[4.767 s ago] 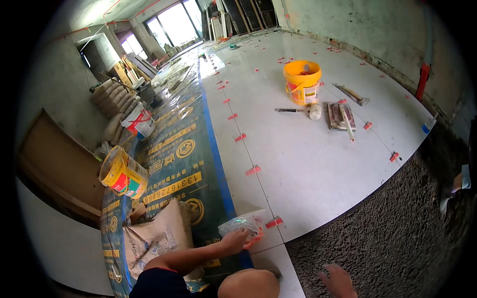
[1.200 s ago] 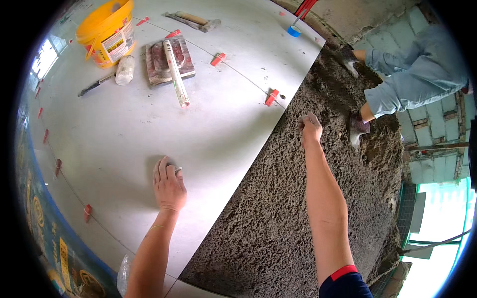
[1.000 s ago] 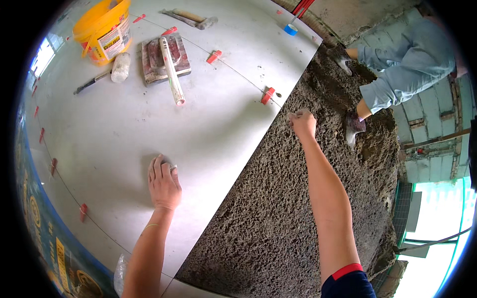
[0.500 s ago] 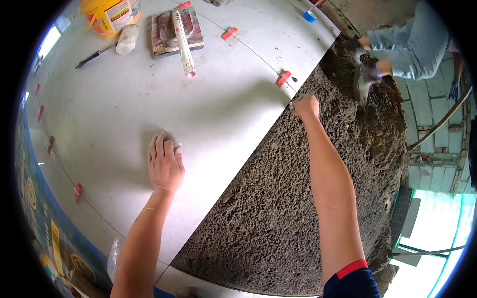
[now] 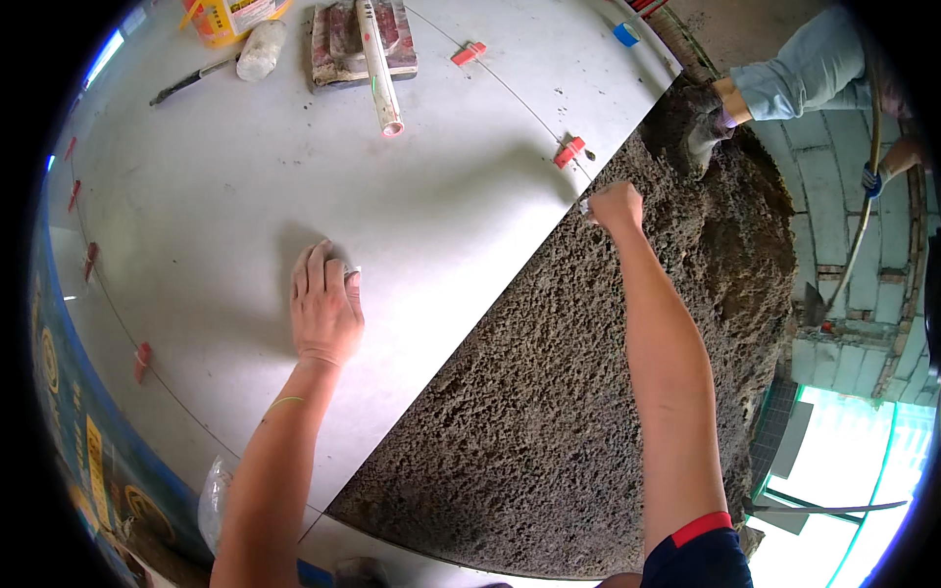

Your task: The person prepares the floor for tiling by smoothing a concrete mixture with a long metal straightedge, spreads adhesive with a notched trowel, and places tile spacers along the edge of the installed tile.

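Note:
My left hand point(image 5: 326, 299) rests on a large pale grey tile point(image 5: 225, 206), fingers close together and bent; a small pale bit shows between fingers and thumb, its kind hidden. My right hand point(image 5: 616, 208) is a fist at the tile's long edge, over a bed of rough dark mortar point(image 5: 529, 402). Something small and whitish pokes out of that fist, too little to name. Just beyond it, a red tile-levelling clip point(image 5: 569, 152) sits on the joint line.
Across the tile lie a dirty float-like block point(image 5: 323, 49), a white pipe point(image 5: 382, 88), a white-headed mallet point(image 5: 261, 52) and a yellow bucket point(image 5: 230, 20). More red clips point(image 5: 469, 53) mark the joints. At right, a co-worker's leg point(image 5: 809, 69) stands by the mortar; their gloved hand point(image 5: 871, 180) holds a long-handled tool.
The view has shifted slightly. Both my hands keep nearly the same places and grips. The co-worker's legs have moved, and their gloved hand is now on the long handle.

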A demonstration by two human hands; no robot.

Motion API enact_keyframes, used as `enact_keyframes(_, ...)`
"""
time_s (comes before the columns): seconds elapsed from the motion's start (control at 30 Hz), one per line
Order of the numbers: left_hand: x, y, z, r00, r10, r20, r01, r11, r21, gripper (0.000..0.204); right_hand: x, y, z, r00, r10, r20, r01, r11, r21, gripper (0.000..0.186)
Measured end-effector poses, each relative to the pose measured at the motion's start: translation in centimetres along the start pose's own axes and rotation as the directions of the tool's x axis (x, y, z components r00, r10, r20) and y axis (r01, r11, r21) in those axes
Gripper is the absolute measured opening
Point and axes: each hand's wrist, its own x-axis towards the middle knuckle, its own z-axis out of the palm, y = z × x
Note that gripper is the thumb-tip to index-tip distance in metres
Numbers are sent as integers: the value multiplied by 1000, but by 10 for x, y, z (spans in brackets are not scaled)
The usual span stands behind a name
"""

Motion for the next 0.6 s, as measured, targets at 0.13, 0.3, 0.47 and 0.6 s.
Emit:
enact_keyframes(0.13, 0, 0, 0, 1000, -7, -27, 7, 1000, 7, 20, -9, -7, 16, 999, -3, -36, 3, 1000, -1, 17)
enact_keyframes(0.3, 1, -2, 1, 1000, 3, -31, -3, 1000, -2, 22, -9, -5, 20, 998, 11, -65, -19, 994, -109, 21)
enact_keyframes(0.47, 2, -1, 0, 1000, 14, -20, -13, 1000, 27, 24, -7, -7, 19, 996, -28, -84, 22, 997, -77, 22)
enact_keyframes(0.6, 3, -1, -1, 1000, 1, -22, -1, 1000, 19, 23, 4, -12, 21, 998, -8, -69, -2, 989, -151, 21)
